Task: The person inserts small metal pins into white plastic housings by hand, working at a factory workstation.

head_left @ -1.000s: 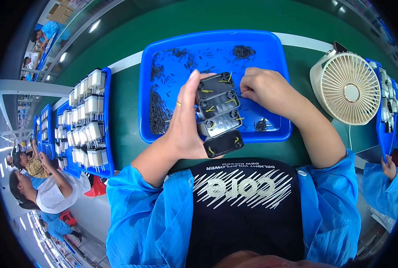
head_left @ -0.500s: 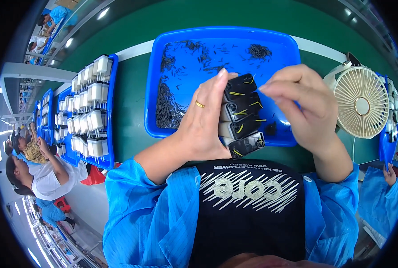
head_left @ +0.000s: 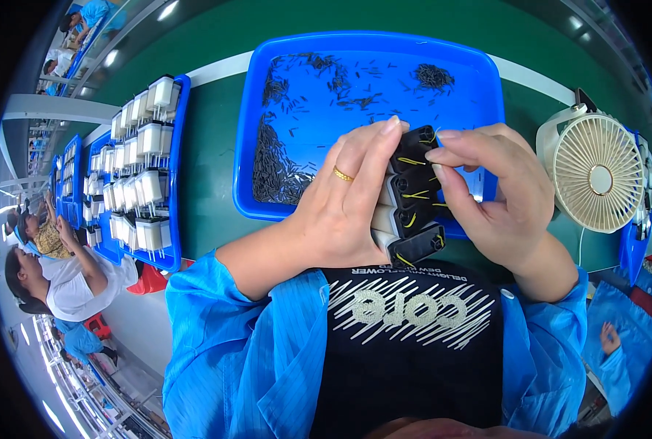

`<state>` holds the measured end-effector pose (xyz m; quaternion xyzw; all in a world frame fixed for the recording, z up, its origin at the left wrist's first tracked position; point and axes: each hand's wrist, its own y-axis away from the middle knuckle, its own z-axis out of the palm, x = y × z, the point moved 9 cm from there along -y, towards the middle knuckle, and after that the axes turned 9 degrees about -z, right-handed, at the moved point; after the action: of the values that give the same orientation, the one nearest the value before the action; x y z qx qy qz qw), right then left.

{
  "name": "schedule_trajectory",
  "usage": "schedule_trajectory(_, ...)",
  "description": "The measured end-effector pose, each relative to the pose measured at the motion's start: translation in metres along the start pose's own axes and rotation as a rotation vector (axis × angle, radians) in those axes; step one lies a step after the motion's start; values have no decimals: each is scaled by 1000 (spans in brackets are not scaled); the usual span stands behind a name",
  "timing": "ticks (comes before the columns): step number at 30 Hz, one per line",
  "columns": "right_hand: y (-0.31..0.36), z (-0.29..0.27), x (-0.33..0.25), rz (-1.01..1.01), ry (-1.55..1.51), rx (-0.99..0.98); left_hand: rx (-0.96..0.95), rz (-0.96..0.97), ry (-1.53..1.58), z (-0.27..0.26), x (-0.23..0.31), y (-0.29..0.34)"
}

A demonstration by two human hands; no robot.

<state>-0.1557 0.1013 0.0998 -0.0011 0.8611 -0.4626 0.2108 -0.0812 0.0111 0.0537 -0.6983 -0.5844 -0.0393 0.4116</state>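
Note:
My left hand (head_left: 341,194) grips a row of several white blocks with black end caps (head_left: 416,189), held together side by side over the near edge of a blue tray. Short yellow wires (head_left: 411,161) stick out of the caps, which face right. My right hand (head_left: 505,183) is at the far end of the row, thumb and fingers pinched together beside a cap and its yellow wire. What lies between those fingertips is too small to make out. Small black tube-like pieces (head_left: 267,161) lie in the blue tray (head_left: 373,40), heaped mostly along its left side.
Left of the tray, blue racks (head_left: 178,157) hold rows of similar white blocks (head_left: 150,139) with thin prongs. A cream fan (head_left: 597,175) stands on the green table (head_left: 209,154) to the right. Other people sit at the far left; a co-worker's hand (head_left: 610,338) shows at the right.
Both hands have shifted slightly; the held blocks moved right. My right fingertips have come in from beside the row to the caps at its far end.

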Motion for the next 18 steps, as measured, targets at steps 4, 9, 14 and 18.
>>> schedule_trajectory(4,0,0,-2,-75,14,25,10,-19,9,-1,0,0)
schedule_trajectory(9,-2,1,-5,-111,27,12,20,-27,12,0,-1,1)
schedule_trajectory(14,0,3,-5,-105,2,-79,2,-21,7,2,-2,1)
schedule_trajectory(18,0,4,-5,-105,18,-89,-2,-27,14,4,-2,2)
